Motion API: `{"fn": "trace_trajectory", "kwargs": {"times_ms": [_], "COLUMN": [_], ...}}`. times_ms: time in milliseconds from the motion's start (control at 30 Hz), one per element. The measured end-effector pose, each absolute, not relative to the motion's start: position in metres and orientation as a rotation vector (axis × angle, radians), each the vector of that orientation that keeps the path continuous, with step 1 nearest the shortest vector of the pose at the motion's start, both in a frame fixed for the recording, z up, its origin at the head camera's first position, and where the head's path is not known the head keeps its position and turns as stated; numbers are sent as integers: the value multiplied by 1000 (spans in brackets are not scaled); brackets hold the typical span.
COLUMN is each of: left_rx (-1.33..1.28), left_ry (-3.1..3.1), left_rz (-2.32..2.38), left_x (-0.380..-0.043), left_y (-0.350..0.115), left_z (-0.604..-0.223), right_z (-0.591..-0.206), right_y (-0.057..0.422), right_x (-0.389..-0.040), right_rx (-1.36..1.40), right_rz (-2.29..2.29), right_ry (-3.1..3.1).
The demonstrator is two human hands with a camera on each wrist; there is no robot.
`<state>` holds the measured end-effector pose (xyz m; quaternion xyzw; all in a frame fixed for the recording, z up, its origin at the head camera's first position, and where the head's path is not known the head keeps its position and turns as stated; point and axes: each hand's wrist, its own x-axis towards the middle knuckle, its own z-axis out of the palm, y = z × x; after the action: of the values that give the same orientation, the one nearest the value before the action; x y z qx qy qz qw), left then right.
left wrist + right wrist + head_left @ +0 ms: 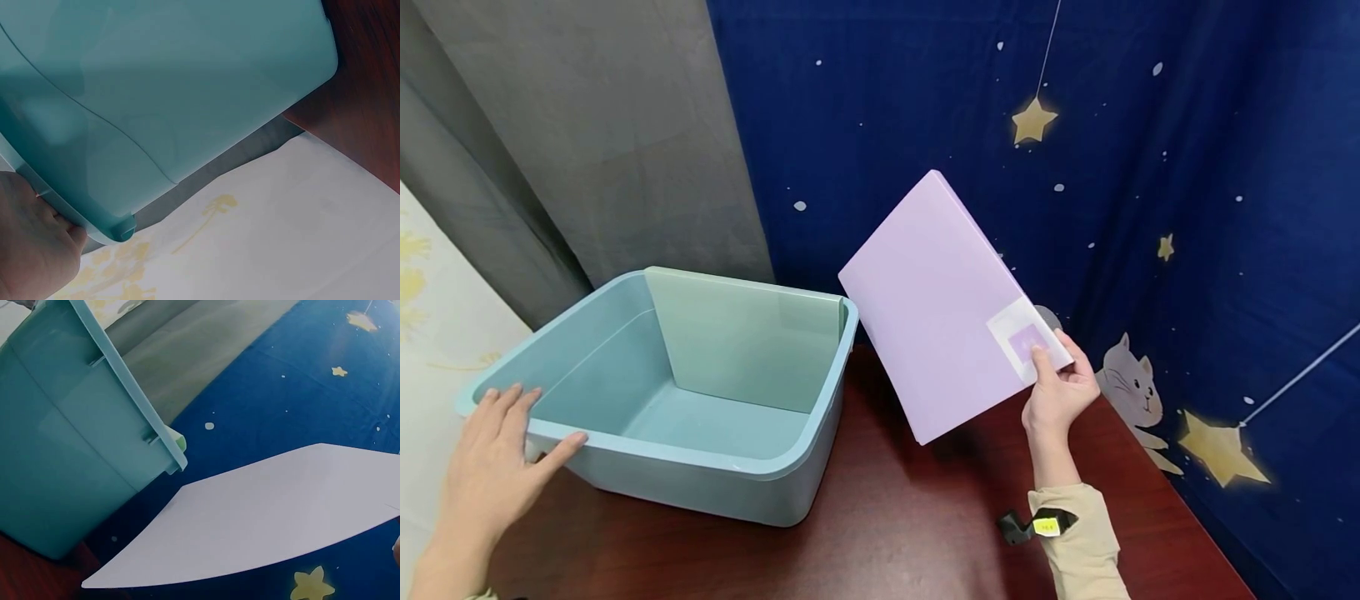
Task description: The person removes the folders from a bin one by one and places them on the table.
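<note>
My right hand (1060, 392) holds a light purple file folder (932, 300) by its lower right corner, the thumb on the white label (1011, 333) and the fingers behind. The folder is tilted in the air to the right of a blue-green plastic basin (700, 492). A pale green folder (745, 333) stands on edge inside the basin, leaning against its far wall. My left hand (497, 462) rests on the basin's near left corner, fingers over the rim and thumb spread along it. The folder's pale underside (250, 519) fills much of the right wrist view.
The basin stands on a dark red-brown table (880, 533). Behind hang a grey curtain (625, 125) and a dark blue curtain (887, 83) with stars and a cat. White cloth with yellow flowers (281, 231) lies beyond the table's left side.
</note>
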<state>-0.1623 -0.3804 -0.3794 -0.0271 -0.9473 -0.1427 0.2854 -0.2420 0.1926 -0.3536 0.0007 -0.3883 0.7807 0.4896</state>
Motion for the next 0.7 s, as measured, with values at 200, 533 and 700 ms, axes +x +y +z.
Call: {"fn": "trace_trajectory", "kwargs": {"times_ms": [200,533,700], "left_rx": [-73,-71,-78], "left_ry": [-2522,-2533,-2530], "left_rz": [-381,-378,-393], "left_x": [-163,-161,-161], "left_y": [-380,-379,-380], "left_z": [-380,-379,-380], "right_z": [-361,-379,-386], "right_y": [190,184,179], "right_x": [-240,-236,-234], "right_rx": [-35,-43,-47], "right_rz": [1891,1888,1884], "right_ry": [-958,-983,-994]}}
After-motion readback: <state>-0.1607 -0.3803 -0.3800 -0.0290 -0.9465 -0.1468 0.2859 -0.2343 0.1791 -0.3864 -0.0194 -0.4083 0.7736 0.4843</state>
